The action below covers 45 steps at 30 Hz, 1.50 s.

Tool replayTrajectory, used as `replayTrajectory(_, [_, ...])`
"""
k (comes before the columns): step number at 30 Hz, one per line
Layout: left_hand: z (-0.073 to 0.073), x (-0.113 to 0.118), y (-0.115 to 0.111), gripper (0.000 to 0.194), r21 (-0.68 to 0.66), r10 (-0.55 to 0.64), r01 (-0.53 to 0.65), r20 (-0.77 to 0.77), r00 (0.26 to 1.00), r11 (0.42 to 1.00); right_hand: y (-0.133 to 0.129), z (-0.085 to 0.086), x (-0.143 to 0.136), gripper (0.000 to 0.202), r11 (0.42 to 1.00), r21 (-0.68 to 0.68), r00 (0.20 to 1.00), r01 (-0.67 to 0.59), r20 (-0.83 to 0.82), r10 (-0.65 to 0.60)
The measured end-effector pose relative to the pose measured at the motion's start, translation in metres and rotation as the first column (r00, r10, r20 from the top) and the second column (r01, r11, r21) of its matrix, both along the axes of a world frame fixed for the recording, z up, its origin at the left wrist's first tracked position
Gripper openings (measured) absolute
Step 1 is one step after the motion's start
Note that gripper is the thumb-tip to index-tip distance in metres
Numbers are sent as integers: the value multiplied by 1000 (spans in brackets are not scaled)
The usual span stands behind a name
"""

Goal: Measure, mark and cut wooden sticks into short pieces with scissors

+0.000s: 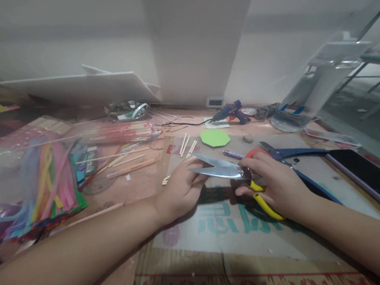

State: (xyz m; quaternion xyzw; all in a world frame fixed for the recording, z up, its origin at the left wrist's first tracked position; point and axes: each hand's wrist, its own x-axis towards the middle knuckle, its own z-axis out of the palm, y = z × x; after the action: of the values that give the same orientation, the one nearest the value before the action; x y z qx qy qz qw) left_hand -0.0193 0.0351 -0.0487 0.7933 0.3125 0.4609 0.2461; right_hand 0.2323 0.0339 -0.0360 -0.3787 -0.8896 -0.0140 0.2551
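My right hand (270, 179) grips the red and yellow handles of a pair of scissors (218, 172), whose blades are parted and point left. Beside the blade tips is my left hand (182, 185), its fingers closed together; what they hold, if anything, is hidden. Short wooden sticks (184, 145) lie just beyond the left hand on the sheet. A green octagonal piece (215, 137) rests behind the scissors. Right of it, a purple marker (233, 154) lies near the right hand.
Blue-handled pliers (307, 151) and a phone (368, 179) lie at the right. A glue gun (232, 111) and a clear container (309, 90) stand behind. Colourful fuzzy strips (54, 178), bagged sticks (118, 133) and a pencil-like stick (132, 167) lie left.
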Motion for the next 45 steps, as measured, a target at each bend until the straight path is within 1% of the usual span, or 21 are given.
replayTrajectory(4, [-3, -1, 0, 16, 24, 54, -54, 4, 999, 998, 0, 0, 0, 43, 1000, 21, 1000, -18, 1, 18])
replayTrajectory(7, [-4, -2, 0, 15, -1, 83, -83, -5, 997, 997, 1, 0, 0, 44, 999, 33, 1000, -26, 3, 26])
replayTrajectory(12, [-1, -1, 0, 18, -9, 47, -47, -22, 999, 999, 1, 1, -1, 46, 1000, 20, 1000, -14, 20, 14])
replayTrajectory(16, [1, 0, -1, 20, -9, 53, -53, -30, 998, 999, -1, 1, -2, 46, 1000, -7, 1000, -3, 26, 3])
replayTrajectory(20, [0, 0, 0, 20, 71, 31, -30, -11, 999, 997, -1, 1, -2, 48, 1000, 16, 1000, -9, 1, 9])
replayTrajectory(23, [-4, -1, 1, 17, 132, 56, -56, 5, 998, 990, 1, 0, -2, 51, 998, 59, 1000, -16, -16, 17])
replayTrajectory(26, [-6, -2, 2, 16, 124, 86, -86, 3, 996, 989, 2, -1, -2, 50, 998, 59, 1000, -19, -21, 20])
replayTrajectory(31, [-4, -3, 2, 15, 134, 84, -80, -29, 996, 988, 2, -2, -1, 50, 999, 38, 1000, -20, -17, 21])
replayTrajectory(36, [-2, -2, 1, 17, 140, 72, -69, -17, 997, 988, 1, -2, -1, 51, 999, 43, 1000, -1, 14, 1])
replayTrajectory(39, [-2, -1, 2, 19, 113, 71, -68, -23, 997, 991, -1, 0, -1, 49, 1000, 26, 1000, 5, 29, -6])
replayTrajectory(42, [-3, 0, 2, 21, 34, 74, -74, -12, 997, 997, -2, 1, -2, 47, 1000, -18, 1000, 10, 16, -10])
replayTrajectory(45, [-1, 1, 1, 18, 19, 74, -75, 27, 997, 997, 0, 0, -1, 54, 1000, -14, 999, 27, -38, -27])
